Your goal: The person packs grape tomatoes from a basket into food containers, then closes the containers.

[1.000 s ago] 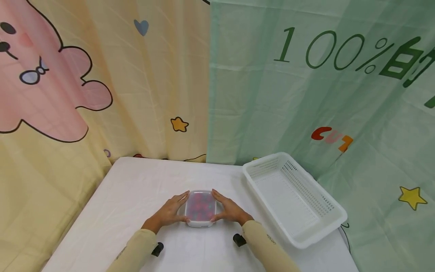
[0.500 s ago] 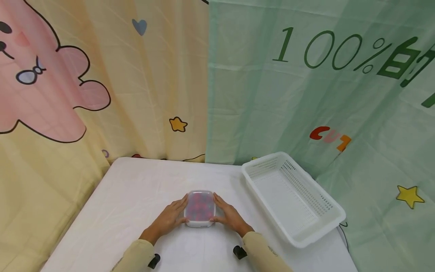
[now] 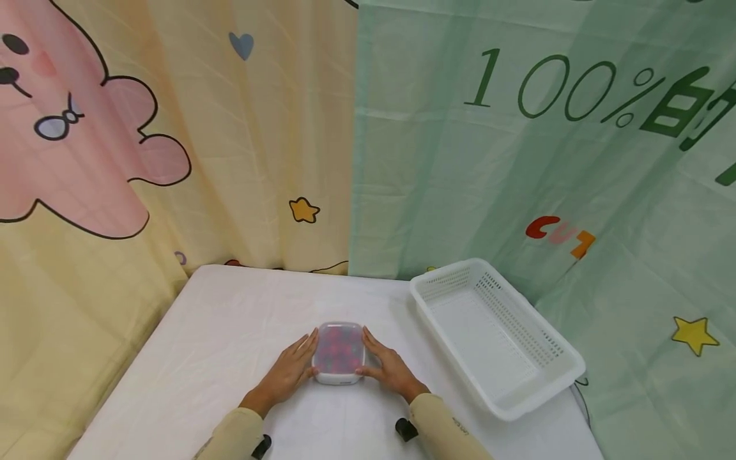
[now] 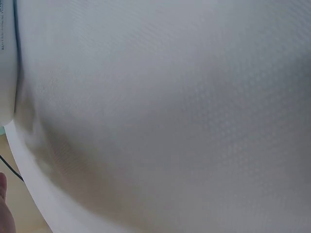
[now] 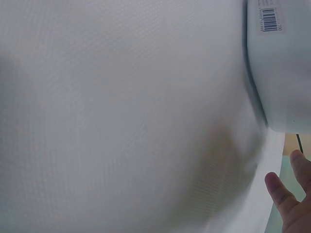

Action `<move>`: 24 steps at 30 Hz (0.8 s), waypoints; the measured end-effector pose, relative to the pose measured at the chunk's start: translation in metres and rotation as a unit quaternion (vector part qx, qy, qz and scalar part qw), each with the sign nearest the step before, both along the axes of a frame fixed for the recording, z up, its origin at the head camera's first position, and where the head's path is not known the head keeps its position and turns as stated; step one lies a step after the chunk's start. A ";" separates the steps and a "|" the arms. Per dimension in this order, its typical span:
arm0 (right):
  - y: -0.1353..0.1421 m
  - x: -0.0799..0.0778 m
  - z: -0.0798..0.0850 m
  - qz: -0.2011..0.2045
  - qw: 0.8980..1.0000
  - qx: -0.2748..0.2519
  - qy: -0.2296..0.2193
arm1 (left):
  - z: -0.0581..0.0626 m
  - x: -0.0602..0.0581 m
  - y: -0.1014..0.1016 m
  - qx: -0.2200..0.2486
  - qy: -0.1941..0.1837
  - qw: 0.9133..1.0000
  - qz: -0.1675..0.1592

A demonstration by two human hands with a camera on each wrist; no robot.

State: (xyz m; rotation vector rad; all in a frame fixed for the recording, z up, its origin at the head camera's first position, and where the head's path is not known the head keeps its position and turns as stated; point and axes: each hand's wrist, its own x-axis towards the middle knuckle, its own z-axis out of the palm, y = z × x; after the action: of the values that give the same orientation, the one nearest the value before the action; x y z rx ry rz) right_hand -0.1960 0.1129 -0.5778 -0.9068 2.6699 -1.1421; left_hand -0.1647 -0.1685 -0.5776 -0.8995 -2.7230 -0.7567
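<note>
A small square container (image 3: 339, 349) with a clear lid sits on the white table near the middle of the head view. Blurred red and pink contents show through the lid. My left hand (image 3: 285, 373) is at its left side, fingers extended along the edge and thumb at the near corner. Opposite, my right hand (image 3: 392, 369) touches the right side in the same way. In the right wrist view, the container's white wall (image 5: 286, 73) carries a barcode label, and extended fingers (image 5: 279, 191) appear below it. The left wrist view catches only a sliver of the container (image 4: 7, 73).
A white perforated basket (image 3: 499, 338) stands at the right side of the table (image 3: 230, 319), angled away from the hands. Patterned curtains (image 3: 425, 166) hang directly behind and beside the table. A dark thin cable (image 3: 585, 402) runs by the table's right edge.
My left fingers have shifted slightly down along the container's left side, and the left forearm has dropped a little. The right hand has moved very slightly; the container stays in place.
</note>
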 end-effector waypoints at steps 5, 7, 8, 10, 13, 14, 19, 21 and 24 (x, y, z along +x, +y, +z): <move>0.000 0.000 -0.002 -0.009 1.000 -0.007 0.003 | -0.001 0.000 0.001 -0.011 -0.008 1.000 0.007; 0.000 0.000 -0.004 -0.013 1.000 -0.005 0.005 | -0.002 0.000 0.001 -0.016 -0.014 1.000 0.010; 0.000 0.000 -0.004 -0.014 1.000 -0.005 0.008 | -0.002 0.000 0.001 -0.019 -0.018 1.000 0.011; -0.001 0.000 -0.005 -0.014 1.000 -0.008 0.011 | -0.003 -0.001 0.000 -0.020 -0.017 1.000 0.012; -0.001 0.000 -0.004 -0.011 1.000 -0.008 0.014 | -0.004 -0.002 0.000 -0.013 0.001 1.000 0.004; -0.001 0.000 -0.004 -0.011 1.000 -0.005 0.014 | -0.004 -0.003 0.000 -0.010 0.010 1.000 -0.002; 0.000 0.001 0.002 -0.009 1.000 0.012 0.001 | -0.001 -0.006 -0.001 -0.013 0.033 0.999 -0.025; 0.000 0.002 0.005 -0.009 1.000 0.015 -0.006 | 0.002 -0.005 -0.001 -0.020 0.021 0.999 -0.020; -0.001 0.002 0.011 -0.011 0.999 0.029 -0.016 | 0.009 -0.004 -0.001 -0.023 -0.011 1.000 -0.011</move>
State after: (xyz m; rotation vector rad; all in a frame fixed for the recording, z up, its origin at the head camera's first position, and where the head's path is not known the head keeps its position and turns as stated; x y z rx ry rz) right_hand -0.1944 0.1120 -0.5670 -0.8432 2.6790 -1.0686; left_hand -0.1682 -0.1694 -0.5687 -0.9373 -2.7656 -0.7146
